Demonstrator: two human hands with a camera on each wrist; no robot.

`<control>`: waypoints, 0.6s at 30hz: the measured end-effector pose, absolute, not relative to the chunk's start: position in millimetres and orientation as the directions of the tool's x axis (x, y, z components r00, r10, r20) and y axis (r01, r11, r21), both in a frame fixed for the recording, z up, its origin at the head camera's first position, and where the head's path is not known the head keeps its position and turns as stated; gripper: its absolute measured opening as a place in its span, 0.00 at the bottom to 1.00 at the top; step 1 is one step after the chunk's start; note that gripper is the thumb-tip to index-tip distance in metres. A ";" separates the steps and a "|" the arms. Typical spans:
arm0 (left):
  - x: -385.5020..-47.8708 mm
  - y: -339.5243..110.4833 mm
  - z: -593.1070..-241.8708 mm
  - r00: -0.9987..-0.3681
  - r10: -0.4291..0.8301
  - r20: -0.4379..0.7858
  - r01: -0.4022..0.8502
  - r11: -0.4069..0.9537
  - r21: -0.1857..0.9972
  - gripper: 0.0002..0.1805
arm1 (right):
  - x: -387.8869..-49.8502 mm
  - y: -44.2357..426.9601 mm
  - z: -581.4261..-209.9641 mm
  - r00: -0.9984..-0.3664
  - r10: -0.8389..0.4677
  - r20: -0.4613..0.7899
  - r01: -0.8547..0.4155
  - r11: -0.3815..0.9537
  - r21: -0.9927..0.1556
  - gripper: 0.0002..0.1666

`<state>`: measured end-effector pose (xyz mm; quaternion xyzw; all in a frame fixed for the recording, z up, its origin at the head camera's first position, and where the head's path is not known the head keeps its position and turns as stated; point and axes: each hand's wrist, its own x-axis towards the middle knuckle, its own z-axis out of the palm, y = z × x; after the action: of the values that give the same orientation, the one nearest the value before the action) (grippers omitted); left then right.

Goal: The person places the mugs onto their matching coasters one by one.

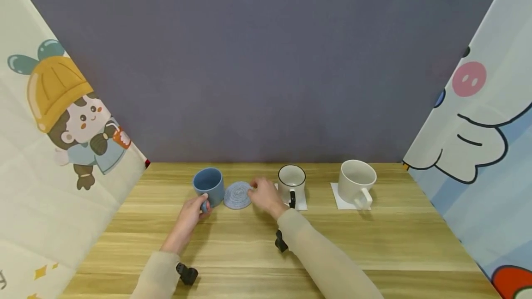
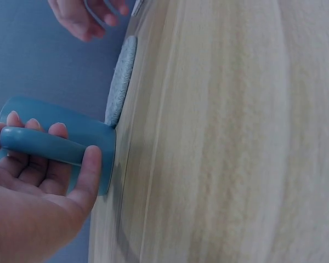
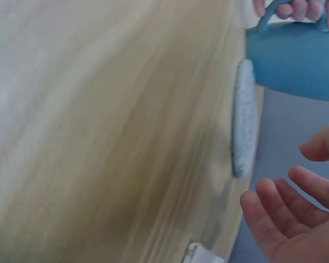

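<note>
A blue mug stands upright on the wooden table, left of a round woven grey-blue coaster. With its fingers curled round the handle, my left hand grips this mug; the left wrist view shows the fingers through the mug handle. My right hand hovers just right of the coaster. In the right wrist view the right hand has loosely bent fingers, thumb apart, holding nothing. The coaster lies flat beside the mug's base.
Right of my right hand, a white mug with a black rim sits on a white square coaster. Farther right a larger white mug stands on another white square coaster. A grey wall rises behind the table.
</note>
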<state>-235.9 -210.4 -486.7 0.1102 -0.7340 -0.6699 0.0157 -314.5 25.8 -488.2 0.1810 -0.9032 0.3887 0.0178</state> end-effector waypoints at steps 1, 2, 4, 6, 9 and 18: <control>-235.9 -210.3 -487.0 -0.974 -0.187 -0.124 -0.140 0.075 0.987 0.20 | -315.7 25.3 -489.9 -0.933 -0.318 0.169 -0.343 0.643 -0.684 0.19; -235.8 -210.2 -487.3 -0.975 -0.188 -0.122 -0.138 0.075 0.988 0.20 | -316.8 25.0 -491.5 -0.932 -0.322 0.165 -0.345 0.652 -0.675 0.20; -235.6 -210.1 -487.9 -0.974 -0.189 -0.121 -0.138 0.079 0.987 0.20 | -318.3 24.7 -494.6 -0.932 -0.332 0.147 -0.343 0.672 -0.656 0.20; -234.9 -209.3 -488.0 -0.975 -0.189 -0.118 -0.135 0.079 0.988 0.20 | -319.3 24.7 -497.1 -0.930 -0.342 0.134 -0.344 0.684 -0.643 0.20; -234.5 -208.7 -488.3 -0.976 -0.187 -0.115 -0.133 0.087 0.987 0.20 | -319.3 24.5 -499.1 -0.925 -0.361 0.120 -0.353 0.694 -0.628 0.20; -236.7 -210.2 -490.0 -0.974 -0.198 -0.108 -0.129 0.098 0.987 0.20 | -322.7 21.0 -507.9 -0.900 -0.410 0.146 -0.417 0.719 -0.557 0.17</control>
<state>-236.7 -210.2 -490.0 0.1104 -0.7403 -0.6626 0.0257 -322.7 21.0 -507.9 0.2230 -0.9269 0.3017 0.0061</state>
